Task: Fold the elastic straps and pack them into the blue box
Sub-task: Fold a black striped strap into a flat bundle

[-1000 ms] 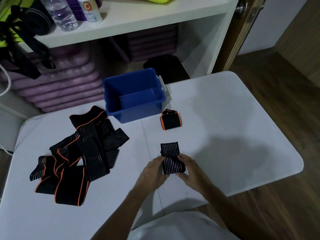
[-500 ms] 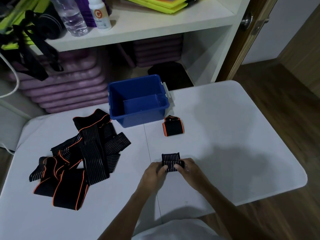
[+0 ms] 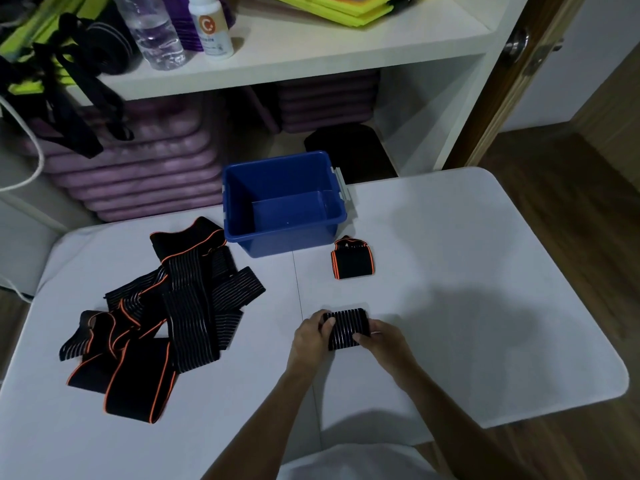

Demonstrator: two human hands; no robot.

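Observation:
A folded black striped strap (image 3: 346, 327) lies on the white table (image 3: 467, 289) in front of me. My left hand (image 3: 311, 336) grips its left end with curled fingers. My right hand (image 3: 381, 341) pinches its right end. Farther back lies a second folded strap with orange edges (image 3: 352, 259). The blue box (image 3: 282, 202) stands open at the table's back edge with nothing visible inside. A tangled pile of black and orange straps (image 3: 166, 313) covers the table's left half.
Behind the table stands a white shelf (image 3: 311, 53) with a water bottle (image 3: 152, 32), a white bottle (image 3: 209, 26) and yellow-green items. Purple mats (image 3: 138, 168) are stacked below it. A door (image 3: 530, 64) and wooden floor (image 3: 571, 202) lie to the right.
The striped strap went from a longer piece lying lengthwise to a shorter folded bundle held between both hands. The camera view tilted up slightly.

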